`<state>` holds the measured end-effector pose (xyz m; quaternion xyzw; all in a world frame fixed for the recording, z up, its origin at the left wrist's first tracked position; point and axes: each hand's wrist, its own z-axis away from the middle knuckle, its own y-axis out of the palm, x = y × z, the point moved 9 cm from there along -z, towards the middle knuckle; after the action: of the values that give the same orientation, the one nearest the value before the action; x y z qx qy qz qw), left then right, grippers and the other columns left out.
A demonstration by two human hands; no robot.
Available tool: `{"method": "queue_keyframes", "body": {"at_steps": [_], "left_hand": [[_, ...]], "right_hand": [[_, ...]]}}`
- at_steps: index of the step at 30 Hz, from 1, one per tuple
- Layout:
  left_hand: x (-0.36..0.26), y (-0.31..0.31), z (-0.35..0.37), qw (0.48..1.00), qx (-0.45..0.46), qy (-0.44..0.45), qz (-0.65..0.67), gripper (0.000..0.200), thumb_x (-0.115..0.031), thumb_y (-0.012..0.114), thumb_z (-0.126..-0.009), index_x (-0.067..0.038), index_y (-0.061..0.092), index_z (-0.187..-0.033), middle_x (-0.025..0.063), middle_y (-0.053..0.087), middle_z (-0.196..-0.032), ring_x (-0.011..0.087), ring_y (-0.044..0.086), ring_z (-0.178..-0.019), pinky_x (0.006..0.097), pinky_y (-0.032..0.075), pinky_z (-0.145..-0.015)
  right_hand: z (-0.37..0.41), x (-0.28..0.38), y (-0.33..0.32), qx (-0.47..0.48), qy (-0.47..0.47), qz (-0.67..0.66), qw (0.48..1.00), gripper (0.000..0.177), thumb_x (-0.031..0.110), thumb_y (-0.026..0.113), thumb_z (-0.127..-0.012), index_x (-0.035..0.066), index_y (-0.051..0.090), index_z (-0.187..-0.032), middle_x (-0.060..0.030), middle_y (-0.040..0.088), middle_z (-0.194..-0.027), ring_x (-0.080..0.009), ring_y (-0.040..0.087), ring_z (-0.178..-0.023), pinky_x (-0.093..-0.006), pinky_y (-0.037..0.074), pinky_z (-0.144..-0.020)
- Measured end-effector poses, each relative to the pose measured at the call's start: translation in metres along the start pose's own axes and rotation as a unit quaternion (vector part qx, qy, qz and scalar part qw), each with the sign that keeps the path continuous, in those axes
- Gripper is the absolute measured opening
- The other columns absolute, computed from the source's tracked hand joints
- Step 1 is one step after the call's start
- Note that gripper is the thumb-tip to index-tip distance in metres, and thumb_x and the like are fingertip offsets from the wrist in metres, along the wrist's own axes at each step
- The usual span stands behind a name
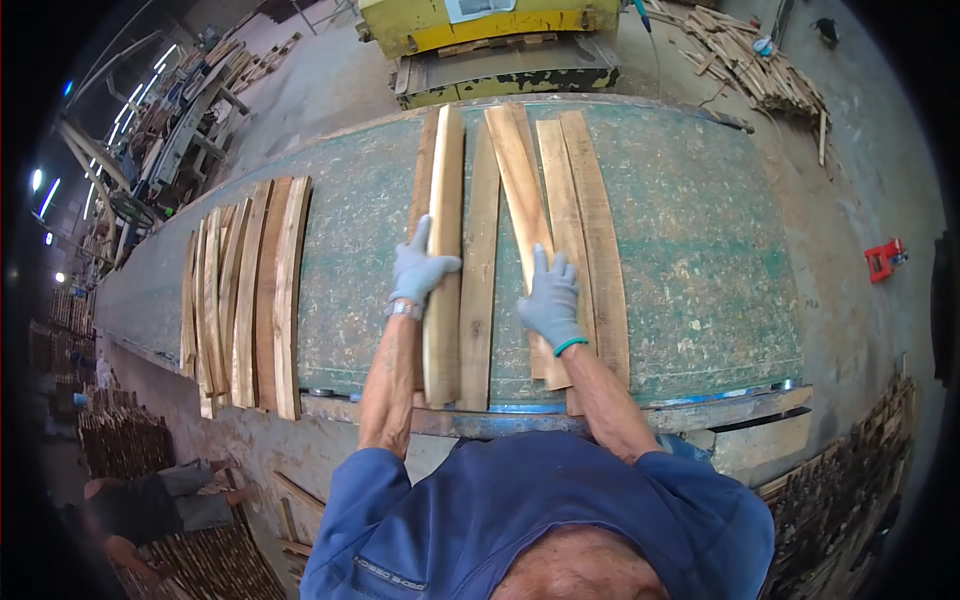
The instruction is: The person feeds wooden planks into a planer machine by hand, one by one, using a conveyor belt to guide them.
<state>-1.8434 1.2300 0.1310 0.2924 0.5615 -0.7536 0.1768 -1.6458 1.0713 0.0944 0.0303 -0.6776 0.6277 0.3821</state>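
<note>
My left hand (422, 270), in a grey glove, grips a thick pale wooden board (443, 335) near its middle, thumb across its face and a finger along its left edge. That board overlaps another plank (421, 180) on its left. My right hand (552, 298), in a grey glove with a green cuff, lies flat with fingers stretched on a slanted plank (512, 170). A darker plank (481, 270) lies between my hands. Just right of my right hand are two more planks (598, 230), side by side.
All these boards lie on a green, paint-worn table (700, 250). A row of planks (268, 290) lies at its left. Beyond the table stands a yellow machine (490, 40). Wood piles (755, 60) lie on the floor around. Another person (150, 510) is at lower left.
</note>
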Motion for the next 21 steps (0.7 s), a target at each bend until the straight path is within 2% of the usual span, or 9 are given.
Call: {"method": "queue_keyframes", "body": {"at_steps": [2,3,6,10,13,17,19,20,21], "left_hand": [[0.034,-0.014,-0.008,0.991,-0.021,0.090,0.102,0.109,-0.021,0.084,-0.055,-0.014,0.037,-0.152,0.0279,0.054,-0.136,0.0303,0.058,-0.123,0.0375,0.048,-0.101],[0.045,-0.026,-0.010,0.981,-0.041,0.139,0.125,0.108,-0.018,0.084,-0.054,-0.009,0.038,-0.151,0.0258,0.058,-0.133,0.0282,0.059,-0.122,0.0356,0.048,-0.102],[0.075,-0.046,0.014,0.929,0.048,0.067,0.360,0.103,-0.006,0.080,-0.058,-0.001,0.034,-0.151,0.0194,0.056,-0.138,0.0291,0.058,-0.122,0.0347,0.047,-0.102],[0.107,-0.054,0.035,0.842,0.063,0.054,0.534,0.102,0.002,0.078,-0.059,-0.001,0.034,-0.151,0.0173,0.057,-0.136,0.0286,0.060,-0.119,0.0360,0.049,-0.101],[0.135,-0.077,0.048,0.918,-0.014,-0.026,0.396,0.101,-0.005,0.080,-0.061,-0.001,0.034,-0.151,0.0180,0.058,-0.136,0.0292,0.059,-0.120,0.0367,0.048,-0.102],[0.202,-0.113,0.025,0.991,-0.088,0.030,0.092,0.095,-0.019,0.080,-0.070,-0.014,0.035,-0.153,0.0219,0.041,-0.150,0.0338,0.046,-0.133,0.0411,0.040,-0.109],[0.203,-0.138,0.029,0.981,-0.126,-0.066,-0.131,0.089,-0.031,0.078,-0.076,-0.022,0.035,-0.154,0.0236,0.029,-0.157,0.0383,0.034,-0.143,0.0482,0.033,-0.114],[0.195,-0.141,0.034,0.957,-0.144,-0.113,-0.223,0.085,-0.048,0.071,-0.081,-0.029,0.032,-0.154,0.0250,0.019,-0.160,0.0459,0.019,-0.147,0.0592,0.017,-0.117],[0.171,-0.125,0.042,0.961,-0.127,-0.064,-0.236,0.085,-0.052,0.068,-0.081,-0.029,0.031,-0.155,0.0257,0.020,-0.160,0.0475,0.017,-0.147,0.0611,0.014,-0.117]], "right_hand": [[-0.004,-0.008,-0.019,-0.002,-0.012,-0.040,0.999,0.094,0.018,0.072,-0.066,0.003,0.032,-0.151,-0.0235,0.047,-0.138,-0.0374,0.046,-0.125,-0.0461,0.042,-0.102],[-0.012,-0.012,-0.034,0.008,-0.050,-0.259,0.965,0.090,0.013,0.068,-0.068,0.001,0.034,-0.149,-0.0239,0.050,-0.136,-0.0364,0.050,-0.123,-0.0437,0.044,-0.102],[0.007,-0.024,-0.100,0.077,0.025,-0.607,0.790,0.083,0.004,0.063,-0.067,-0.006,0.039,-0.146,-0.0245,0.053,-0.138,-0.0330,0.057,-0.121,-0.0399,0.047,-0.104],[0.022,-0.102,-0.137,-0.124,-0.075,-0.343,0.928,0.088,0.007,0.067,-0.063,-0.005,0.040,-0.146,-0.0233,0.051,-0.139,-0.0349,0.054,-0.122,-0.0420,0.045,-0.105],[0.044,-0.176,-0.132,-0.190,-0.046,-0.094,0.976,0.085,0.011,0.068,-0.065,-0.003,0.042,-0.144,-0.0252,0.050,-0.138,-0.0377,0.048,-0.127,-0.0458,0.040,-0.108],[0.070,-0.220,-0.103,-0.125,0.027,0.056,0.990,0.081,0.016,0.067,-0.068,0.000,0.043,-0.144,-0.0265,0.045,-0.141,-0.0438,0.039,-0.132,-0.0484,0.035,-0.111],[0.077,-0.205,-0.083,-0.139,-0.036,0.082,0.986,0.074,0.019,0.064,-0.074,0.003,0.044,-0.144,-0.0275,0.043,-0.141,-0.0474,0.040,-0.127,-0.0505,0.036,-0.109],[0.077,-0.193,-0.064,-0.150,-0.057,0.102,0.982,0.071,0.019,0.063,-0.076,0.003,0.045,-0.143,-0.0278,0.043,-0.140,-0.0476,0.040,-0.126,-0.0508,0.036,-0.108],[0.073,-0.177,-0.054,-0.163,-0.081,0.124,0.975,0.069,0.019,0.062,-0.077,0.003,0.046,-0.142,-0.0281,0.043,-0.139,-0.0479,0.041,-0.124,-0.0511,0.037,-0.108]]}}
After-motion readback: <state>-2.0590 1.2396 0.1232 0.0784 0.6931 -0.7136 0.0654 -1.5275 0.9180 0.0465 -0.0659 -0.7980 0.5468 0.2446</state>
